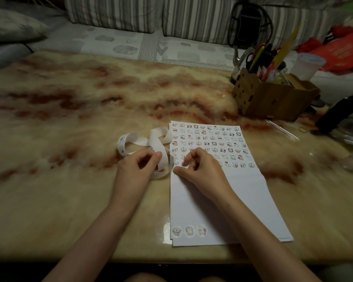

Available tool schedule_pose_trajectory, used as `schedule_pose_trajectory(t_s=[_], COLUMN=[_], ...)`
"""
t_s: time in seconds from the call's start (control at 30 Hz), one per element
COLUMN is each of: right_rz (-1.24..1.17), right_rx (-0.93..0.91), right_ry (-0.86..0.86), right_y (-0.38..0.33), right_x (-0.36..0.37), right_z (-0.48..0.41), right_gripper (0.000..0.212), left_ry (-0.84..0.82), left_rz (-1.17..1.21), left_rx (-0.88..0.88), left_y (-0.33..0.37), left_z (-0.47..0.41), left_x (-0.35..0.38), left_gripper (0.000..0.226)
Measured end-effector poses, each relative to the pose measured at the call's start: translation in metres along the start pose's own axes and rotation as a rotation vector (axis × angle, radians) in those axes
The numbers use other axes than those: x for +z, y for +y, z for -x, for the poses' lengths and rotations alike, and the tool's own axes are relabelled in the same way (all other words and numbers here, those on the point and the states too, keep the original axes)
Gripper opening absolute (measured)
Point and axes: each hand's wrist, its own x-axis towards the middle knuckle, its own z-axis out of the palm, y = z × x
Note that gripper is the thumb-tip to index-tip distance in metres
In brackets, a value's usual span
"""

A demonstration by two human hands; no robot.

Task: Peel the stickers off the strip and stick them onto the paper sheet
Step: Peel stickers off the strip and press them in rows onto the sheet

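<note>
Our right hand (200, 171), fingers curled, pinches a sticker (184, 164) at the paper sheet (222, 200); our left hand (137, 167) pinches the strip (155, 139).

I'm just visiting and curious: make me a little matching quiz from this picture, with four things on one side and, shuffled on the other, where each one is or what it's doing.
Things
1. sticker strip
2. wooden box
3. three round stickers
4. left hand

Descriptions
A. stuck at the near left corner of the paper sheet
B. holds pens, beyond the sheet's far right corner
C. grips the strip
D. curls in loops just left of the sheet

Pairs: 1-D, 2-B, 3-A, 4-C
</note>
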Motion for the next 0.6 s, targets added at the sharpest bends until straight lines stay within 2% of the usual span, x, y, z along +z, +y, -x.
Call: schedule_pose_trajectory(t_s=[0.17, 0.27, 0.33, 0.43, 0.6], right_rz=[0.022, -0.108, -0.202, -0.286, -0.338], right_rx=[-0.009, -0.046, -0.141, -0.264, -0.318], right_ry=[-0.008, 0.029, 0.060, 0.003, -0.014], right_y=[0.000, -0.005, -0.012, -0.025, -0.031], right_x=[-0.001, -0.003, -0.005, -0.002, 0.006], right_z=[0.000, 0.002, 0.006, 0.009, 0.006], right_gripper=[0.012, 0.005, 0.007, 0.006, 0.012], left_ry=[0.034, 0.073, 0.093, 0.113, 0.125], left_rz=[0.032, 0.074, 0.100, 0.148, 0.214], left_rx=[0.010, 0.007, 0.005, -0.002, 0.012], left_y=[0.000, 0.000, 0.000, 0.000, 0.005], left_z=[-0.001, -0.002, -0.003, -0.005, -0.004], left_x=[-0.002, -0.003, -0.004, -0.004, -0.005], left_gripper=[0.015, 0.013, 0.012, 0.010, 0.010])
